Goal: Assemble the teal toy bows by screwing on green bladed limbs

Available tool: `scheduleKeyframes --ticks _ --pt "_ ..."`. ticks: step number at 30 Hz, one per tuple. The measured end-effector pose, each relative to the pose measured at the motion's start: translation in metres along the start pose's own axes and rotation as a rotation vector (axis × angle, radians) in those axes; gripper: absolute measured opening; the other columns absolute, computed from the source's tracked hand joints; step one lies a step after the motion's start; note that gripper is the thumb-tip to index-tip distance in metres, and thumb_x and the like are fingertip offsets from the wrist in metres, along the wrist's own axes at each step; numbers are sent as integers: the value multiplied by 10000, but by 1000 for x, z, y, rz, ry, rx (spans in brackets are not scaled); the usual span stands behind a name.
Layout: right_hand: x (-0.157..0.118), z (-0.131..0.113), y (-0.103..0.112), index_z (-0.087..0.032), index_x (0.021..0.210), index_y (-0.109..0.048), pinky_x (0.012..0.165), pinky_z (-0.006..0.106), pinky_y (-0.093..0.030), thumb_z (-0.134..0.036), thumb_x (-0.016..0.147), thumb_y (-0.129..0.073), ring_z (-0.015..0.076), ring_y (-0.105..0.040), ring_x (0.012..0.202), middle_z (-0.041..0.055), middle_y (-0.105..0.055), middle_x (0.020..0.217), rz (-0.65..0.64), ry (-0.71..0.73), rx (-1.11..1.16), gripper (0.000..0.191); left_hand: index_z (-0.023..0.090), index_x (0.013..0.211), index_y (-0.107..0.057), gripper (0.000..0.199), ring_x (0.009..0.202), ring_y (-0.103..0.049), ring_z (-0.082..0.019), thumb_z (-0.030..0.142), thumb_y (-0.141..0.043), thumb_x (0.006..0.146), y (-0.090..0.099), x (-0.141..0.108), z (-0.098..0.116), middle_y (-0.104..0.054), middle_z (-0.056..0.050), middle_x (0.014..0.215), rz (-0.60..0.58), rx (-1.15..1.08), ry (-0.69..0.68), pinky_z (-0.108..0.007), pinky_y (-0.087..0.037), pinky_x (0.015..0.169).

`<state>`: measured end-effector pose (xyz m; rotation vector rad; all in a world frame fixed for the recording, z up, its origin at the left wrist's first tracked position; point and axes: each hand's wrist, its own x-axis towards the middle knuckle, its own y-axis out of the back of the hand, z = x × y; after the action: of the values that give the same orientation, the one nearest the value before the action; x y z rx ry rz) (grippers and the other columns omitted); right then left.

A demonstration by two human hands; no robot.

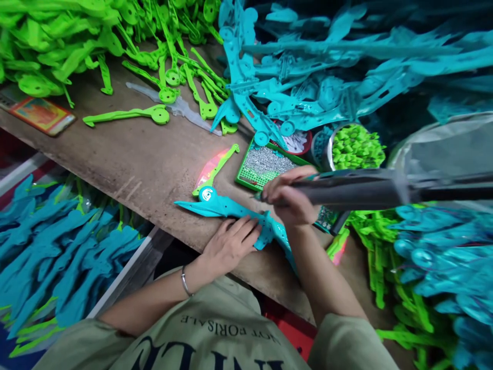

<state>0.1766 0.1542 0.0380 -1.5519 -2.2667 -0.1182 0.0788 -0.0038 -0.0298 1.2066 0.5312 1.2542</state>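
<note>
A blue plastic toy bow [227, 206] lies across the table in front of me, with a white round emblem near its left end. A green arm with a pink-orange translucent fin [211, 172] sticks up from that end. My left hand [233, 244] grips the bow's middle from the near side, fingers bent over it. In my right hand [288, 195] is a dark electric screwdriver [346, 190], held nearly level, its tip pointing left above the bow. Behind the tip stands a green tray [242, 177] of small silver screws. My right forearm hides part of the bow's right end.
Green plastic arms [57, 41] are heaped at the back left, blue bow pieces [308, 92] at the back right. A tub of small green parts [356, 146] stands beyond the screwdriver. Blue bows [77, 252] fill a bin at the left; more parts [435, 262] crowd the right.
</note>
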Motion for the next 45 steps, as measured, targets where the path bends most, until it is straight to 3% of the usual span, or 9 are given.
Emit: scheduleKeyframes --ticks 4,8,13,21,30,34,38,41,45 --pt "25 8 10 -262 902 -588 480 312 -461 -359 776 -713 133 -481 391 -95 -512 495 275 193 -52 201 182 1464 -526 474 1422 -500 -239 391 -553 1040 1 -1 -1 -585 -112 1494 -34 44 -5 -403 -452 1106" --pt "33 26 23 -266 931 -601 508 315 -476 -322 787 -727 140 -526 435 -87 -555 535 271 136 -115 200 190 1458 -535 474 1413 -511 -240 401 -565 1034 -1 -1 -1 -594 -100 1492 -19 60 -6 -411 -462 1090" --pt "32 39 29 -278 915 -584 530 333 -482 -440 824 -702 144 -534 452 -91 -526 545 293 95 -245 220 197 1468 -531 487 1421 -502 -245 413 -566 1033 -1 -1 -2 -587 -94 1503 -10 73 -15 -423 -461 1093" --pt "33 46 29 -263 916 -574 538 315 -488 -440 765 -738 134 -529 450 -91 -539 539 317 60 -194 285 186 1452 -549 463 1408 -512 -246 402 -550 1042 1 0 -2 -591 -103 1499 -4 78 -25 -419 -462 1088" --pt "37 35 25 -262 888 -572 500 325 -469 -406 777 -738 142 -523 434 -85 -528 538 272 76 -202 246 194 1454 -542 492 1407 -516 -246 403 -603 1014 -2 0 -1 -598 -113 1481 -24 51 -5 -400 -459 1093" --pt "25 3 3 -283 913 -580 488 341 -468 -367 809 -706 150 -489 412 -87 -468 530 254 151 -125 183 180 1465 -522 493 1403 -515 -232 403 -575 1028 0 1 0 -594 -103 1487 -37 16 -1 -395 -459 1089" --pt "-3 -18 -24 -290 968 -618 491 355 -476 -292 840 -671 164 -501 427 -66 -524 543 63 64 30 139 177 1474 -498 503 1418 -501 -232 389 -585 1026 -1 1 1 -609 -108 1463 -38 -37 11 -404 -456 1082" --pt "-22 -15 -36 -286 1018 -629 558 360 -514 -266 861 -681 172 -571 501 -49 -591 594 -45 -35 106 166 183 1433 -529 449 1402 -516 -233 355 -595 1024 -3 1 1 -648 -106 1397 -17 -70 23 -405 -459 1069" --pt "-33 1 -43 -274 1038 -619 575 349 -513 -302 870 -705 167 -583 526 -54 -595 607 -56 -83 143 190 192 1336 -595 334 1335 -560 -241 298 -602 1019 -4 0 0 -687 -94 1292 12 -72 27 -404 -468 1038"
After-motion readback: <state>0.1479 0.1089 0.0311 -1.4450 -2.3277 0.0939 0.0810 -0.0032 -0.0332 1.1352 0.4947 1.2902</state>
